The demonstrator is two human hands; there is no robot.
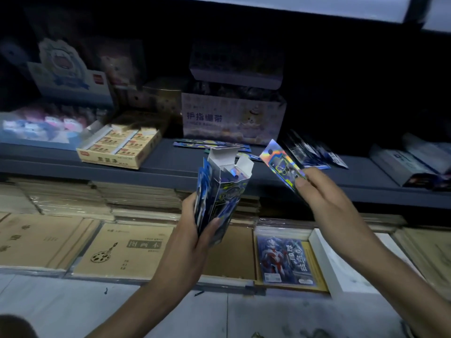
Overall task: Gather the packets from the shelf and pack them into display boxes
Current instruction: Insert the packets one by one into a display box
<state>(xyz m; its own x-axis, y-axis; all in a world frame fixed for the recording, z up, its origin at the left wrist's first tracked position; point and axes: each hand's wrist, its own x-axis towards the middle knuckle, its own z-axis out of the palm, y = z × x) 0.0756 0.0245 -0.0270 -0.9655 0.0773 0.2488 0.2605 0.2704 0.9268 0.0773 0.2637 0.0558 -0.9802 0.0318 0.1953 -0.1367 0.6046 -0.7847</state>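
Fingers of left hand [195, 230] clamp open display box [229, 191]; right hand [327, 198] pinches holographic packet [278, 162]; carton [231, 118] reads 护指绷带.

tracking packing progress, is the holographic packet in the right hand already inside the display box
No, the right hand pinches the holographic packet in the air beside the open display box in the left hand.

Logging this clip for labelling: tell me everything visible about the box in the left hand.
The display box is a tall, narrow cardboard carton, blue with shiny print, white inside. Its top flaps stand open; a holographic packet shows inside. The left hand grips its lower half, roughly upright, with loose blue packets pressed against its left side.
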